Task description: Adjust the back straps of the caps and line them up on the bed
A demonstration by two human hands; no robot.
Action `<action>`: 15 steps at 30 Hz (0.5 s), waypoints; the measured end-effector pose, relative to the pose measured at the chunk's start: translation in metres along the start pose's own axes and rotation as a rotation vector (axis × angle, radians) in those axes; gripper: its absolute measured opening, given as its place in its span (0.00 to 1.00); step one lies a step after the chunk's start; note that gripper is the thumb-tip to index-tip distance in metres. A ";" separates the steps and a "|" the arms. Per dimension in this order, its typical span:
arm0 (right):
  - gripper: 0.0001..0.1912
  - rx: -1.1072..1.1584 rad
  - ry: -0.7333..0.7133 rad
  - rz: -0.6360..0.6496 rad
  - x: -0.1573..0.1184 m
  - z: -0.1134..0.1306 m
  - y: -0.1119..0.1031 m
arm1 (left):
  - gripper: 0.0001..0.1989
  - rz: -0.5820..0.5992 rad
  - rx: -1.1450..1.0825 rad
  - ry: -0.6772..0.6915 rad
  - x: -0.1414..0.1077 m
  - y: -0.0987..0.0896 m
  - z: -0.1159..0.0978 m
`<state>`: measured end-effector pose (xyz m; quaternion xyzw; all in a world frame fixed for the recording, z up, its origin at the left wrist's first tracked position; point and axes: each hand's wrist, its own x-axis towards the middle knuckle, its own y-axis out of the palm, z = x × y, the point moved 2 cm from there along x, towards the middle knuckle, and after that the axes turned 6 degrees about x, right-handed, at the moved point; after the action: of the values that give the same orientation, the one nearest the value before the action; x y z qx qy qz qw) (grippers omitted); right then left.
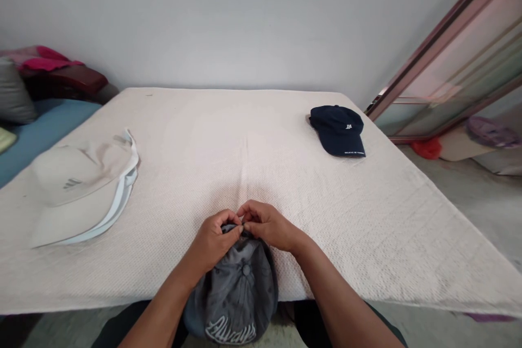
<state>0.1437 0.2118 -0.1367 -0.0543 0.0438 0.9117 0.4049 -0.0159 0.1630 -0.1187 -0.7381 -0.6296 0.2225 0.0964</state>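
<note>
My left hand and my right hand meet at the top edge of a washed grey baseball cap, with their fingertips pinching its fabric close together. The cap hangs over the near edge of the bed, its button on top and white embroidered lettering low on its front. My fingers hide the part they grip. A navy cap with a small white logo lies at the far right of the bed. A white cap with pale stripes lies to the left, and neither hand is near it.
All the caps rest on a bed with a white textured cover. Past the left edge are a blue sheet, a grey pillow and red cloth. A pink-framed glass panel leans at the right, above a concrete floor.
</note>
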 end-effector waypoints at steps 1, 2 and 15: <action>0.12 -0.006 -0.001 -0.003 0.000 0.000 0.000 | 0.05 -0.001 -0.006 -0.022 0.000 0.000 0.000; 0.12 -0.010 -0.003 -0.005 0.000 -0.001 0.000 | 0.05 0.001 -0.017 -0.043 0.000 0.000 0.001; 0.15 -0.101 -0.039 -0.039 0.000 -0.003 0.001 | 0.01 -0.087 0.010 -0.078 0.002 0.006 -0.001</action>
<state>0.1431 0.2113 -0.1392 -0.0576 -0.0113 0.9057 0.4198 -0.0099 0.1642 -0.1213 -0.7005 -0.6631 0.2498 0.0853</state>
